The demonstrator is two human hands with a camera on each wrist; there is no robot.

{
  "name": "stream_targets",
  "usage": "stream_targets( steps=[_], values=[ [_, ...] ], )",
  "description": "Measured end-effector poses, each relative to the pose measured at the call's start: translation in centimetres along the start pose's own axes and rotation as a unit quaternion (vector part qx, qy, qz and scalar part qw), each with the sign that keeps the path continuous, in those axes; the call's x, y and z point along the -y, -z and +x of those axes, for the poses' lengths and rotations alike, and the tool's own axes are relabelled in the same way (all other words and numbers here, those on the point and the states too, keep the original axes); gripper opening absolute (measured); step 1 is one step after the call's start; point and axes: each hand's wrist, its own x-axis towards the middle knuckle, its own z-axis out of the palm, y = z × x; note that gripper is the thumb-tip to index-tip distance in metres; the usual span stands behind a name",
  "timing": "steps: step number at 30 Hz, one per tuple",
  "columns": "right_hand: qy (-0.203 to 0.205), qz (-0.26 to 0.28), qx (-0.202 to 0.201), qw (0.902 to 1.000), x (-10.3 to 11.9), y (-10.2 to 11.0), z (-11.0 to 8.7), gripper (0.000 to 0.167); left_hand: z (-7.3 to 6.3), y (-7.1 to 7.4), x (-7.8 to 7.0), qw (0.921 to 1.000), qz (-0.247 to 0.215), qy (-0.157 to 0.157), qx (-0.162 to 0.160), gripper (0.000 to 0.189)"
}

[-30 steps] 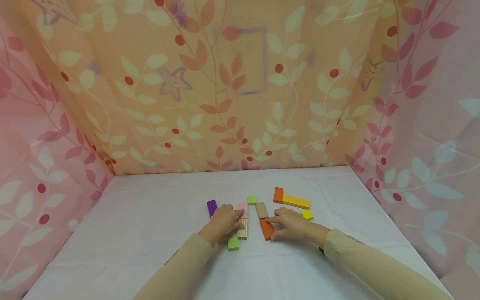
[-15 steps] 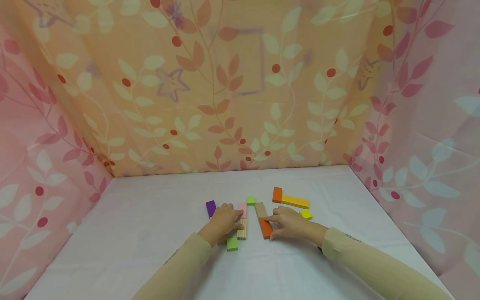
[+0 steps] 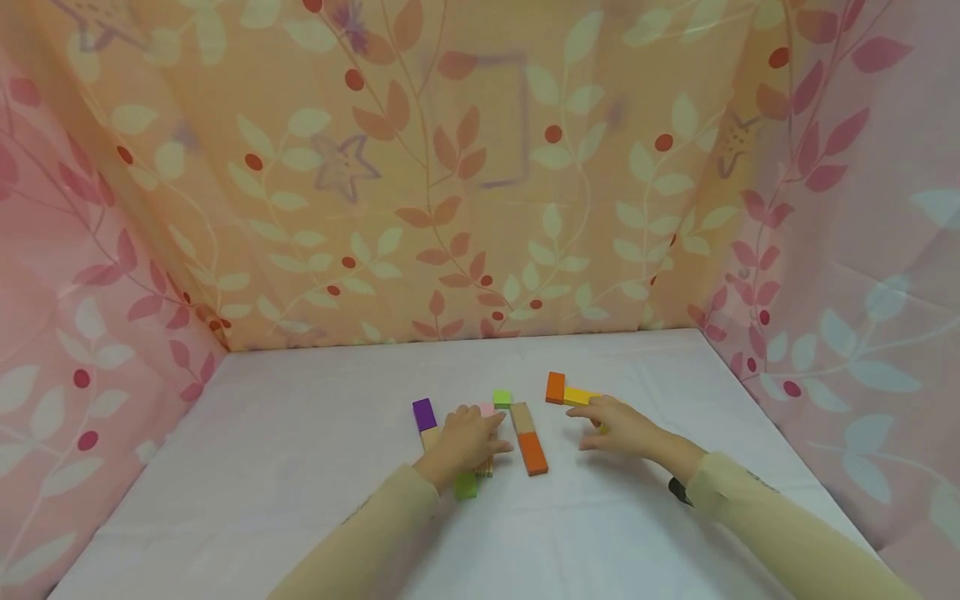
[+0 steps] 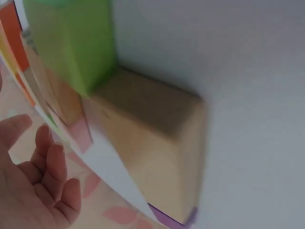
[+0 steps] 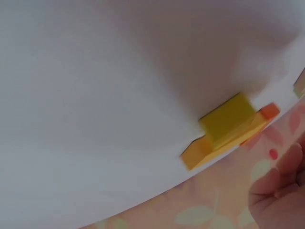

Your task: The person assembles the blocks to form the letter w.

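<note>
In the head view my left hand (image 3: 465, 437) hovers with loosely bent, empty fingers above a pink block (image 3: 487, 409) and a striped wooden block (image 3: 485, 469), partly covering both. Its wrist overlaps a green block (image 3: 466, 485). The left wrist view has a plain wooden block (image 4: 147, 152) butted against that green block, apart from the fingers. My right hand (image 3: 621, 429), holding nothing, is spread over a long yellow block (image 3: 580, 397) and hides most of a small yellow block (image 5: 229, 119). Between the hands, an orange block (image 3: 533, 454) lies end to end with a tan block (image 3: 522, 417).
A purple block (image 3: 423, 414) lies at the left of the group. At the far side are a light green block (image 3: 502, 398) and an upper orange block (image 3: 555, 387). A white cloth (image 3: 225, 467) covers the table, and patterned curtains (image 3: 420, 208) rise behind and beside it.
My right hand has left the orange block and moved right, over the yellow blocks. My left hand has shifted slightly right, its fingers now spread. The blocks stay where they were.
</note>
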Motion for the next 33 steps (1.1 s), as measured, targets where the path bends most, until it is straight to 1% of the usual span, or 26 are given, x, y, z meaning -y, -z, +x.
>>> stream_targets(
  steps=[4,7,11,16,19,23,28,30,33],
  values=[
    [-0.045,0.007,0.016,0.9988,-1.6,0.8,-1.0,0.057,0.8,-0.5,-1.5,0.9995,0.030,0.012,0.004,0.066],
    [-0.067,0.012,0.021,0.9975,-2.7,1.1,-1.7,0.055,1.2,-0.7,-2.4,0.9990,0.040,0.019,0.005,0.067],
    [-0.073,0.013,0.013,0.9972,-4.0,1.0,-2.3,0.050,1.4,-0.7,-3.0,0.9989,0.041,0.023,0.007,0.066],
    [-0.084,0.023,0.006,0.9962,-5.0,0.5,-2.3,0.045,1.4,-0.7,-3.4,0.9975,0.066,0.027,0.005,0.064],
    [-0.097,0.023,0.001,0.9950,-5.1,0.4,-2.1,0.041,1.4,-0.8,-3.5,0.9960,0.084,0.029,0.003,0.064],
    [-0.102,0.023,-0.004,0.9945,-4.9,0.2,-2.0,0.033,1.6,-1.1,-3.7,0.9947,0.098,0.030,0.003,0.064],
    [-0.094,0.045,-0.009,0.9946,-4.4,-0.2,-2.1,0.030,1.9,-1.5,-3.7,0.9952,0.093,0.030,0.001,0.064],
    [-0.087,0.059,-0.012,0.9944,-4.1,-0.3,-2.2,0.030,2.0,-1.6,-3.8,0.9955,0.090,0.029,0.000,0.064],
    [-0.088,0.082,-0.018,0.9926,-3.6,-0.5,-2.4,0.029,2.1,-1.5,-3.8,0.9954,0.092,0.026,0.001,0.063]
  ],
)
